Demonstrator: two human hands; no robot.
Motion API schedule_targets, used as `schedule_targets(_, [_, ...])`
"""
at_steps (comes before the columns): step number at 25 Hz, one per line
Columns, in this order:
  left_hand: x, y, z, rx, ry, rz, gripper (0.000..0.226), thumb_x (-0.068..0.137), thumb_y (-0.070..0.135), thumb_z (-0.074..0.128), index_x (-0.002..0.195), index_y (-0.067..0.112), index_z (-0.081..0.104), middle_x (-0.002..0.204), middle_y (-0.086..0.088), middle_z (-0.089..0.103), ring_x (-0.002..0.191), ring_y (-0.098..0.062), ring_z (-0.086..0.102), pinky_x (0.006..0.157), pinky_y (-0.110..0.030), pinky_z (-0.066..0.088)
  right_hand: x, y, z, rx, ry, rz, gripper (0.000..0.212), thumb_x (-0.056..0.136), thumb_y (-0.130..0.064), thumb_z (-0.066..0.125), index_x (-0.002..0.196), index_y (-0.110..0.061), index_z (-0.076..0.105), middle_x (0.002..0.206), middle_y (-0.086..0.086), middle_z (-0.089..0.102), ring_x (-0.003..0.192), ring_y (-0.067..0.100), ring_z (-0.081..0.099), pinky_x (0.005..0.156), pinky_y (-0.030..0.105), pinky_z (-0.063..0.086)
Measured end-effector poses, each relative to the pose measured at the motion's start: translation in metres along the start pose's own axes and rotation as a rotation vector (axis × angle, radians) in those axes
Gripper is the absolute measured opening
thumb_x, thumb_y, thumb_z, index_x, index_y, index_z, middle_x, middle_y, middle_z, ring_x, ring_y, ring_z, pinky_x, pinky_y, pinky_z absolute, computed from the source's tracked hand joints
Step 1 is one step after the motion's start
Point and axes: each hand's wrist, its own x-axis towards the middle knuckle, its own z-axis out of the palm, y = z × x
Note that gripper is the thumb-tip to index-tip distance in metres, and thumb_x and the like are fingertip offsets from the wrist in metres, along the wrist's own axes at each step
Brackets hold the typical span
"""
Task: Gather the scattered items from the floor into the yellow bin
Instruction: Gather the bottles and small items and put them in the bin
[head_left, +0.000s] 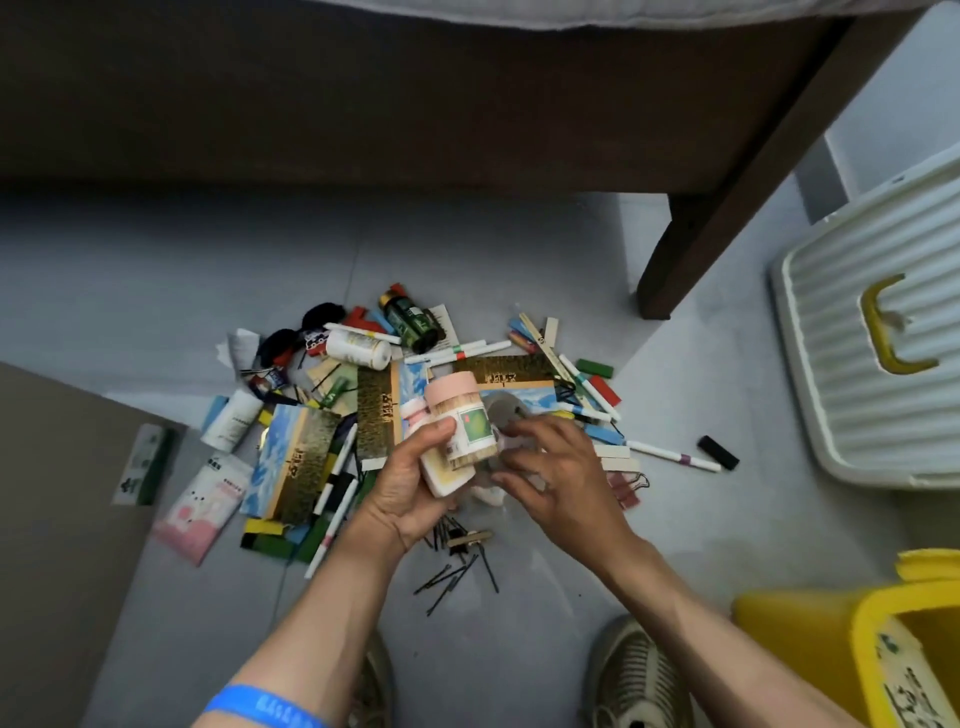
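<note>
A heap of scattered items covers the grey floor: card boxes, marker pens, coloured blocks, bottles, hair pins. My left hand grips a pink-lidded toothpick jar together with a white bottle, held above the heap. My right hand reaches over the pile just right of the jar, fingers curled down; what lies under them is hidden. The yellow bin stands at the lower right, open, with some printed cards inside.
A white ribbed lid with a yellow handle lies at the right. A dark wooden bed frame and its leg stand behind the pile. Brown cardboard lies at the left. My shoes are near the hair pins.
</note>
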Motion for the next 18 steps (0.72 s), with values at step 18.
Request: schedule_targets(18, [-0.033, 0.038, 0.079, -0.009, -0.269, 0.164, 0.084, 0.046, 0.024, 0.092, 0.120, 0.010, 0.056, 0.100, -0.012, 0.065, 0.093, -0.027, 0.062, 0.093, -0.047, 0.046, -0.046, -0.015, -0.083, 0.021, 0.208, 0.614, 0.047, 0.070, -0.058, 0.068, 0.114, -0.043, 0.057, 0.089, -0.018, 0.065, 0.075, 0.003, 0.060, 0.057, 0.022, 0.044])
